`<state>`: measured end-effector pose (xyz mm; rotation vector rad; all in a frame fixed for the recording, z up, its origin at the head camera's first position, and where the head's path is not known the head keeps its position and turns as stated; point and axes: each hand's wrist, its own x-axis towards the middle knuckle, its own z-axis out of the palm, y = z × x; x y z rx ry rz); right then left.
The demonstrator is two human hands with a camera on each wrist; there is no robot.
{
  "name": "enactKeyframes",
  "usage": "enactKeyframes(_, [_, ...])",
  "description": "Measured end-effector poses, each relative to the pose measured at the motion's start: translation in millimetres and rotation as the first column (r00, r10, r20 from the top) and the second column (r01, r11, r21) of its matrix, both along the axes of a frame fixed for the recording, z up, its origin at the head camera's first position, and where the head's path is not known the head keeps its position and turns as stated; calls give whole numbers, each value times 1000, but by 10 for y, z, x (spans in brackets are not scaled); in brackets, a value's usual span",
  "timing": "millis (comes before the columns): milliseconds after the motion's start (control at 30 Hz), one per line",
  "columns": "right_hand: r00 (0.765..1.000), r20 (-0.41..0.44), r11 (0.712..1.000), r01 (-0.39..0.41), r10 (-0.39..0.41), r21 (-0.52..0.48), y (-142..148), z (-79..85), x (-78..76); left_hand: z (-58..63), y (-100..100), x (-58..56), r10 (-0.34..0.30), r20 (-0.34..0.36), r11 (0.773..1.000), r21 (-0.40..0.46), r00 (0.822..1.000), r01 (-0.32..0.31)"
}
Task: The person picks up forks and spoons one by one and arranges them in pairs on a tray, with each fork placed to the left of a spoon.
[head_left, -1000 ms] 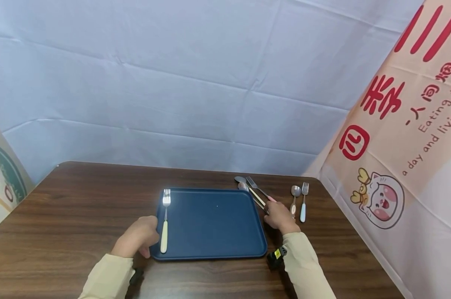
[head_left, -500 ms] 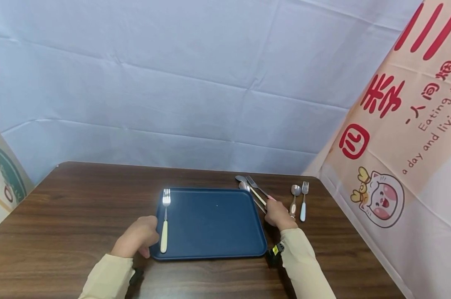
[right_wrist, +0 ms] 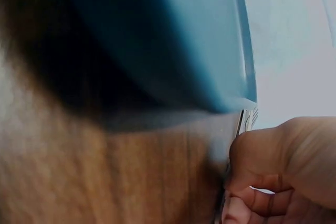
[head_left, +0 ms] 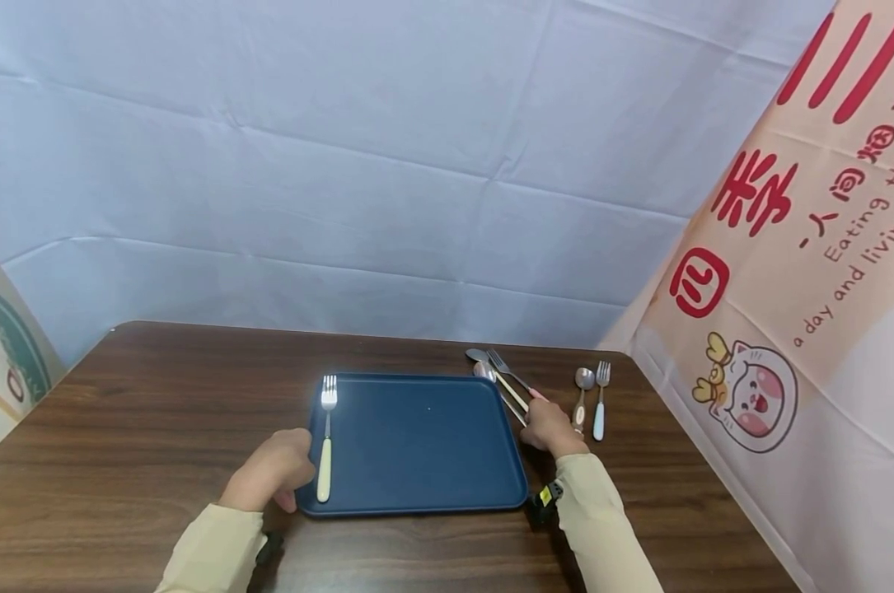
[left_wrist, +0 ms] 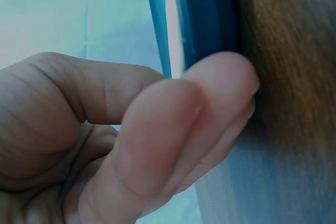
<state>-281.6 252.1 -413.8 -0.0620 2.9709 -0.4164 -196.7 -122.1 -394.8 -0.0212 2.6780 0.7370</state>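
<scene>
In the head view, my left hand (head_left: 274, 469) is at the near left edge of the blue tray (head_left: 424, 445). The left wrist view has its thumb and fingers (left_wrist: 157, 129) on either side of the tray's rim. A fork (head_left: 325, 461) with a cream handle lies along the tray's left side. Beyond the right edge, my right hand (head_left: 550, 427) pinches the end of a pink-handled fork (head_left: 517, 376) low over the table. Next to that fork lie a cream-handled spoon (head_left: 512, 391) and a silver spoon (head_left: 485, 372), their handle ends close to my fingers.
Right of my right hand lie another spoon (head_left: 582, 395), its handle end partly hidden, and a fork with a pale blue handle (head_left: 600, 412). The wooden table (head_left: 194, 387) ends at a white cloth backdrop (head_left: 306, 181), with a printed banner (head_left: 758, 329) on the right.
My right hand and forearm have shifted very slightly left, and the cutlery beside the tray has moved barely at all. The left hand and the tray stay in place.
</scene>
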Motion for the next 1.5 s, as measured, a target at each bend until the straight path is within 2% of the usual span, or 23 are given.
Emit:
enactKeyframes(333, [1000, -19, 994, -17, 15, -111, 69, -11, -5, 4, -1, -5, -1, 4, 1000, 0, 1000, 1])
enactKeyframes(533, [1000, -24, 993, -9, 6, -122, 77, 14, 22, 0, -3, -20, 1, 18, 1000, -9, 1000, 0])
enactKeyframes(733, [999, -29, 990, -41, 38, -137, 83, 58, 68, -5, 2, -25, 9, 24, 1000, -15, 1000, -9])
enactKeyframes(1167, [999, 10, 991, -44, 46, -130, 61, 145, 70, 13, -21, -18, -10, 16, 999, 38, 1000, 9])
enactKeyframes(1333, [1000, 3, 983, -11, 11, -183, 56, 222, 81, 11, -19, -19, -8, 12, 999, 33, 1000, 8])
enactKeyframes(1500, [1000, -15, 984, 19, -22, -175, 54, 290, 87, 9, -19, -13, 0, 8, 1000, 29, 1000, 0])
